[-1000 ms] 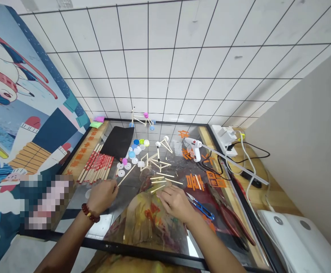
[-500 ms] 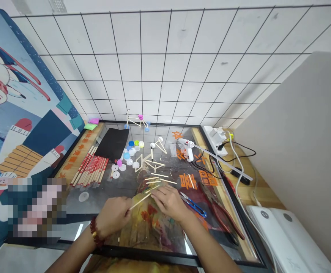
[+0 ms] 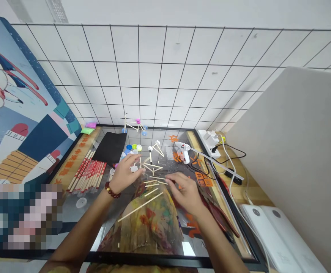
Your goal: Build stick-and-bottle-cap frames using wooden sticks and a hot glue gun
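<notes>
My left hand (image 3: 125,173) reaches over the glass tabletop (image 3: 77,223) with fingers apart. Its fingertips are at a small frame of glued sticks (image 3: 151,167) and a white cap. My right hand (image 3: 186,190) lies low, fingers stretched, its tips on several short cut sticks (image 3: 154,181). A long bare stick (image 3: 141,206) lies loose on the glass between my forearms. Neither hand grips anything that I can make out.
A bundle of red-wrapped chopsticks (image 3: 88,174), a black sheet (image 3: 110,148) and coloured bottle caps (image 3: 133,147) lie at the left. A white glue gun (image 3: 182,150), power strip (image 3: 210,138) and cables sit at the right. A stick model (image 3: 134,125) stands by the tiled wall. Red pliers (image 3: 224,222) lie near the right edge.
My left hand let go of the long stick, which now lies on the glass, and moved up toward the stick frame. My right hand slid a little right and forward.
</notes>
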The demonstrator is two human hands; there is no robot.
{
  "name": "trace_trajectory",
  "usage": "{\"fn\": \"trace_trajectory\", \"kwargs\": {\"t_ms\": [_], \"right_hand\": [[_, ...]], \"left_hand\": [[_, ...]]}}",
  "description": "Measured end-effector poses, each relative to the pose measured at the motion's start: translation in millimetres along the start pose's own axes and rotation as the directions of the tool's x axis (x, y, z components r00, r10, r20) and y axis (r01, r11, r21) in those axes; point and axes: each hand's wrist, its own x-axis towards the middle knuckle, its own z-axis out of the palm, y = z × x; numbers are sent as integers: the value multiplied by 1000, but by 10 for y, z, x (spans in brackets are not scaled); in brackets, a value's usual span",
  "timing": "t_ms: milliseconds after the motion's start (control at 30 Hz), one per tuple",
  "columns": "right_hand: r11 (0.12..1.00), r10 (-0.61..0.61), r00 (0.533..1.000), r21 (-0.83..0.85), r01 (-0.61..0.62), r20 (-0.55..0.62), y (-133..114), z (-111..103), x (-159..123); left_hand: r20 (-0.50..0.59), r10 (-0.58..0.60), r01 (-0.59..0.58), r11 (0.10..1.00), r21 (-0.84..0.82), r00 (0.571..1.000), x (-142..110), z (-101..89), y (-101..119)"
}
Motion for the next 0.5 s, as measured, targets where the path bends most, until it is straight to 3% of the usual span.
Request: {"fn": "trace_trajectory", "kwargs": {"t_ms": [133,267,367,500], "right_hand": [[978,210,978,0,-210,-14,290,-129,314],[891,435,895,-191,-412,99,683,27,663],[830,519,845,-314,-462,128,863,196,908],[778,571,813,-391,-491,116,976,388,1115]], "left_hand": [[131,12,-12,1000,3,991,139,111,-83],[219,12,-12,1000,-1,976,139,138,-122],[243,29,-33,999,12,970,144,80,-117],[233,47,-58,998,40,971,172,-13,-95]]}}
